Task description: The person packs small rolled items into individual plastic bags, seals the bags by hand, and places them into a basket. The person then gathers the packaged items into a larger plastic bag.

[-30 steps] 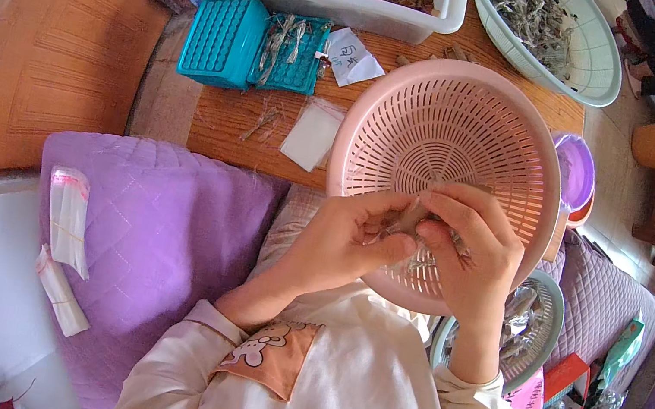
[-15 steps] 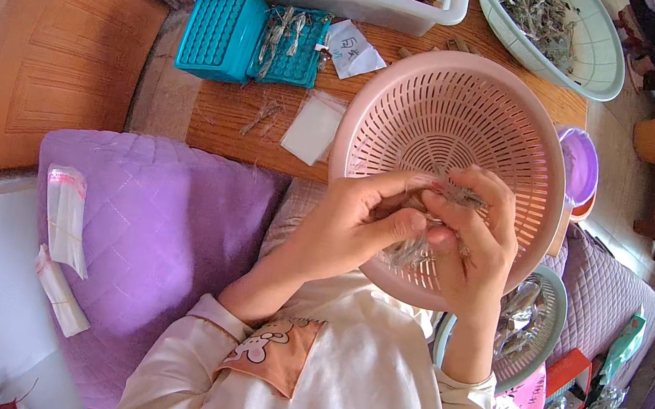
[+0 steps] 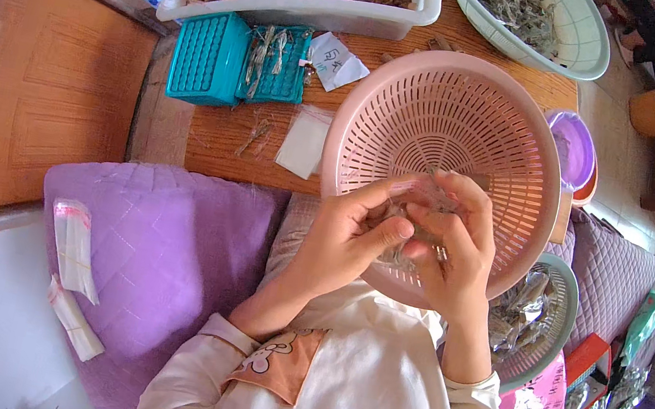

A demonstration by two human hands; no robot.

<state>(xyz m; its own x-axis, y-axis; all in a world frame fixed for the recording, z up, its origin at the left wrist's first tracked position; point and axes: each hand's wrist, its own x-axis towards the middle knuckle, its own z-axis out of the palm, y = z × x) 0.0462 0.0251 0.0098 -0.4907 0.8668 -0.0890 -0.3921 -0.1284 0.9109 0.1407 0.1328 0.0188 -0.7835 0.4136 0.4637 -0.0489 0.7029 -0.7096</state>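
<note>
My left hand [image 3: 338, 241] and my right hand [image 3: 464, 250] meet over the near side of a pink slotted plastic basket [image 3: 350, 112]. Between their curled fingers is a crumpled clear plastic bag [image 3: 398, 259]; its contents are too hidden to name. The left thumb points toward the right fingers, which bend inward over the plastic. No other objects show in the visible part of the basket. Left of it on the wooden table lie a flat clear bag [image 3: 301, 143] and a few thin wire-like strands [image 3: 254, 137].
Teal plastic trays [image 3: 208, 61] and a creased paper [image 3: 338, 62] stand behind, before a white bin [image 3: 318, 12] of brown bamboo-like pieces. A pale green basket [image 3: 587, 62] is far right; a grey-green basket [image 3: 559, 320] of wrapped packets sits at my right. Bundled plastic sleeves [image 3: 77, 248] lie left.
My hands stay together over the basket while the fingers shift around the plastic. The whole view has tilted slightly, so the table items appear a little lower and further left.
</note>
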